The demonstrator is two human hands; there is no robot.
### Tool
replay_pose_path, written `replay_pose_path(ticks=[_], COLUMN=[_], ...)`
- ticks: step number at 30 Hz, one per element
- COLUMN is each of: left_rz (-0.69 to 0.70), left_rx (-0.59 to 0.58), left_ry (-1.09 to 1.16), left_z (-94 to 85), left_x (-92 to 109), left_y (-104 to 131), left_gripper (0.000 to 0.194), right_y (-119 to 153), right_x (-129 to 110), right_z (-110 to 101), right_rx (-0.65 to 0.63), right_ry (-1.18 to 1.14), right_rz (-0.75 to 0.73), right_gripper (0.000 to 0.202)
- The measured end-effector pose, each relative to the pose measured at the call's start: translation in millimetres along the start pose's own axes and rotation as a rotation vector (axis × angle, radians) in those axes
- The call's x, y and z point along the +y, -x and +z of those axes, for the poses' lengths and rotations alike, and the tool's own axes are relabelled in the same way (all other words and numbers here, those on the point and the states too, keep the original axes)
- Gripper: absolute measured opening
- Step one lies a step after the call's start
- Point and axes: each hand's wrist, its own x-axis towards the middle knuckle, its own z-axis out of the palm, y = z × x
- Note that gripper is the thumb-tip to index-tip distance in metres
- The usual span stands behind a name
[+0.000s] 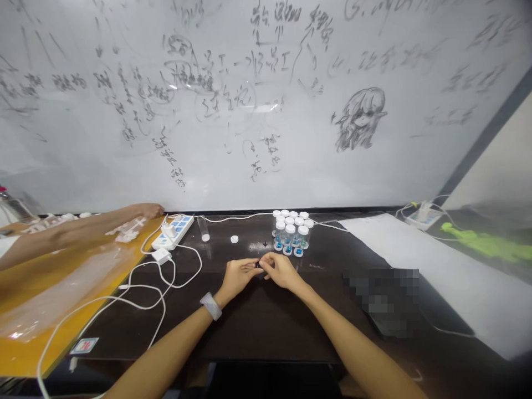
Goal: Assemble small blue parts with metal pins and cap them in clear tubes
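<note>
My left hand (239,278), with a pale band on its wrist, and my right hand (280,270) meet above the dark table. Their fingertips pinch together on a small dark piece (257,264), mostly covered and too small to name. Just beyond the fingers a tiny black item (265,244) lies on the tabletop. A loose white cap (234,239) rests farther back on the left. Behind and right of my right hand, several clear vials (290,235) with white lids stand in a cluster, with blue bits inside. A clear tube (202,227) with a white end lies left of the cap.
A white power strip (178,230) and tangled white cables (162,299) occupy the left. Another person's arm (83,227) reaches over a yellow surface (112,266) there. On the right are a blurred dark object (382,305) and a white sheet (436,277). A whiteboard (208,155) rises behind.
</note>
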Motion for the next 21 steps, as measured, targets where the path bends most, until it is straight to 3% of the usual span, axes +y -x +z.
replay_pose_path(ticks=[9,12,18,21], left_rz=[-0.023,-0.027,-0.018,0.005], left_rx=[0.002,0.004,0.009,0.003], left_ry=[0.043,0.042,0.005,0.004], left_z=[-0.1,-0.3,-0.1,0.7], left_x=[1.7,1.1,2.6,4.0], left_y=[0.0,-0.3,1.0,2.0], left_gripper=[0.032,0.032,0.032,0.03], right_y=[3.1,3.1,3.2,2.9], right_x=[0.4,-0.9,-5.7,-3.6], right_z=[4.2,4.3,2.3,1.9], right_rx=[0.136,0.118,0.011,0.009], right_ry=[0.324,0.281,0.024,0.08], right_rz=[-0.29,-0.243,0.022,0.005], right_gripper=[0.015,0.016,0.02,0.022])
